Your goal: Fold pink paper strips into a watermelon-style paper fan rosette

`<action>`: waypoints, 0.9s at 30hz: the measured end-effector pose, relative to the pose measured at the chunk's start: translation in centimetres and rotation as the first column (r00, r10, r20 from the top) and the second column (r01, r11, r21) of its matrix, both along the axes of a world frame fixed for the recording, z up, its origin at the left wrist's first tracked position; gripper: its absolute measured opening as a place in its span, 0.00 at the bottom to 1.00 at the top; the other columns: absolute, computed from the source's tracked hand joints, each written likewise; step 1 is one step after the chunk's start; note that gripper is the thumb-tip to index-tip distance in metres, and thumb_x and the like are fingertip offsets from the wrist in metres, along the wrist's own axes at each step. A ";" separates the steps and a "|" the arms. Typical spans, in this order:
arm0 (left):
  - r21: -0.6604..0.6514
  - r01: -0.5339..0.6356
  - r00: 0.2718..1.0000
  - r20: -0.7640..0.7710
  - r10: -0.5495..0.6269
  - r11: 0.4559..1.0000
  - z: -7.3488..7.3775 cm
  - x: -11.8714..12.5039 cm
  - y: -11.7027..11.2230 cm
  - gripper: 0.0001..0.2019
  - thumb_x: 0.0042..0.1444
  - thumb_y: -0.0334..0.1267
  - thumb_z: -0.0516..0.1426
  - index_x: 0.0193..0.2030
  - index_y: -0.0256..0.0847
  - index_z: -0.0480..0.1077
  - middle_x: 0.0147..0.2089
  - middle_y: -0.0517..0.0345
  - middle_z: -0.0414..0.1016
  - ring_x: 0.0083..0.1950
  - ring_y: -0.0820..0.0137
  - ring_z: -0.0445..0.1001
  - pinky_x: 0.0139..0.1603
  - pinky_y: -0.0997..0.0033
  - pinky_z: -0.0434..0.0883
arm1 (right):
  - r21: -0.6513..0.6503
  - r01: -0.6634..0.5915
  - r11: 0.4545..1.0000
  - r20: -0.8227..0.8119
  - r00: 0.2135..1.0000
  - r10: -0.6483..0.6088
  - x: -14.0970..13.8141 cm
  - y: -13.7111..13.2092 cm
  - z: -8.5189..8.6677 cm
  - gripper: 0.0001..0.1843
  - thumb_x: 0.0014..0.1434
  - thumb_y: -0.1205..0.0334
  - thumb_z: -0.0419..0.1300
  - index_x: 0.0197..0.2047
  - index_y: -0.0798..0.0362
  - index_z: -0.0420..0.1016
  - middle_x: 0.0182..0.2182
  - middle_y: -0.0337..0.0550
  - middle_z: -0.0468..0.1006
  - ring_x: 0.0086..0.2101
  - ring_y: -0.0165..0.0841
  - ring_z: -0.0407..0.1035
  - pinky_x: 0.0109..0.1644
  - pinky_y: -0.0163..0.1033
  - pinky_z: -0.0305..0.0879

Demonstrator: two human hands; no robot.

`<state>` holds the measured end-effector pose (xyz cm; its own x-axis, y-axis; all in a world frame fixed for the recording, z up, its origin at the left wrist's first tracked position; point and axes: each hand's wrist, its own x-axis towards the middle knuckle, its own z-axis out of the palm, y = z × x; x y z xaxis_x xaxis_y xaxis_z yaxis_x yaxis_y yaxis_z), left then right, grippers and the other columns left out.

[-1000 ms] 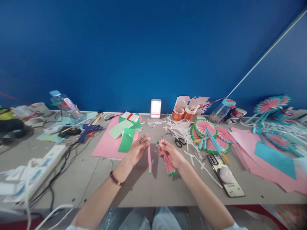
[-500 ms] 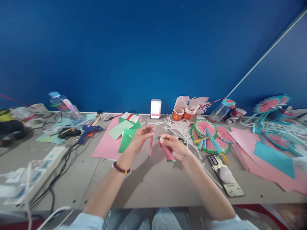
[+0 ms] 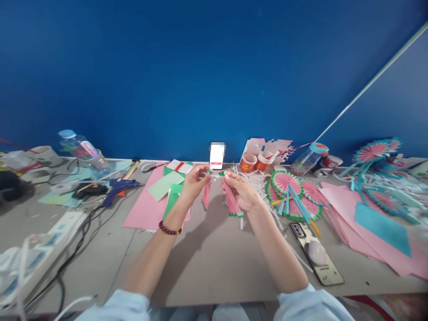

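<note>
Best free room: bare grey tabletop [image 3: 207, 267] between the forearms, from under the hands back to the near edge. Gap between left hand [image 3: 198, 183] and right hand [image 3: 242, 189] narrow; left pleated piece [image 3: 206, 196] and right pleated piece [image 3: 233, 203] hang into the space below. Left of the left forearm, another open patch, bounded by black cables [image 3: 83, 232] and power strip [image 3: 65, 223]; glue gun [image 3: 117, 189] farther back. Right side tight: phone with round grip [image 3: 329, 269] near the forearm, paper scraps [image 3: 264, 188] and round fans [image 3: 286, 183] beyond. Ahead, upright phone [image 3: 217, 157], paper cups [image 3: 248, 164], then blue wall [image 3: 214, 80] blocks.
</note>
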<state>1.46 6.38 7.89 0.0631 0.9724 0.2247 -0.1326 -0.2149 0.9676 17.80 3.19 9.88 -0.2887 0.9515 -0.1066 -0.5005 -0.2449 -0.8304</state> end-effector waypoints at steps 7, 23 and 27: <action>-0.054 -0.074 0.997 0.023 0.076 0.996 -0.7 0.4 0.0 0.14 0.42 0.37 0.65 0.39 0.40 0.75 0.37 0.56 0.75 0.38 0.71 0.72 0.38 0.73 0.69 | -0.075 -0.066 0.995 0.010 0.998 0.067 -0.9 -0.6 -1.0 0.13 0.45 0.57 0.71 0.29 0.55 0.74 0.22 0.34 0.69 0.24 0.24 0.63 0.29 0.32 0.62; -0.121 0.007 0.996 0.086 0.004 0.993 1.0 1.0 -1.9 0.12 0.43 0.39 0.66 0.36 0.38 0.77 0.37 0.53 0.79 0.37 0.69 0.75 0.38 0.69 0.73 | -0.021 -0.045 0.999 -0.037 0.998 0.044 -0.2 0.2 -1.4 0.10 0.48 0.61 0.67 0.34 0.52 0.73 0.24 0.35 0.73 0.23 0.26 0.65 0.28 0.33 0.62; -0.118 0.093 0.989 0.127 -0.077 0.989 0.9 0.9 -1.7 0.11 0.43 0.38 0.66 0.35 0.39 0.76 0.36 0.56 0.78 0.33 0.73 0.74 0.34 0.74 0.72 | -0.048 -0.045 0.998 -0.074 0.996 0.042 0.0 0.2 -1.3 0.10 0.46 0.63 0.68 0.32 0.53 0.73 0.24 0.35 0.73 0.25 0.27 0.67 0.30 0.32 0.64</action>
